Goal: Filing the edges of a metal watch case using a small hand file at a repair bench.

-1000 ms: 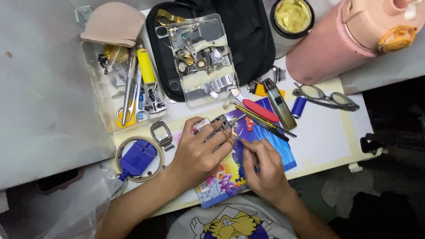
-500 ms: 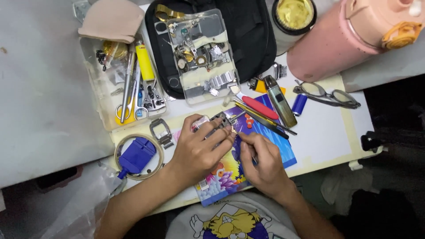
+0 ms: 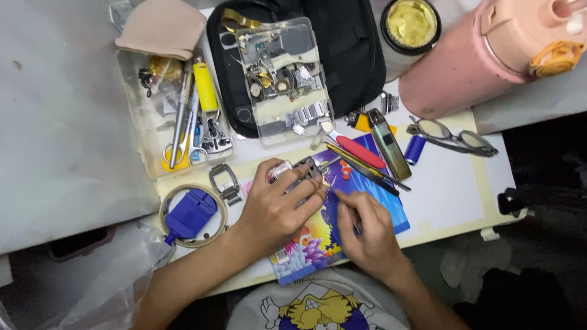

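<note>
The left hand (image 3: 278,208) pinches a small metal watch band (image 3: 302,170) between thumb and fingers (image 3: 306,186), pressing it onto a glossy, colourful booklet (image 3: 318,235) on the table (image 3: 452,189). The right hand (image 3: 367,229) lies just beside it, fingers curled together near the band's end; whether they grip a thin tool I cannot tell.

Risks, as I judge them: the band is made of short, hard, shiny links, and the booklet's slick cover gives little grip, so a push from the right fingers could make the band skid out of the pinch. Any tiny pin freed there could roll off among the clutter just beyond the fingertips: a red-handled tool (image 3: 361,151), thin rod-like tools (image 3: 367,171) and a slim olive-coloured device (image 3: 389,150).

Farther past the fingers, a clear plastic tray (image 3: 284,79) of small metal parts rests on a soft black pouch (image 3: 354,55). Left of the left hand sit a blue plastic block (image 3: 191,214) inside a tape ring and a steel buckle (image 3: 224,181). Wire-framed glasses (image 3: 452,137) lie well right.
</note>
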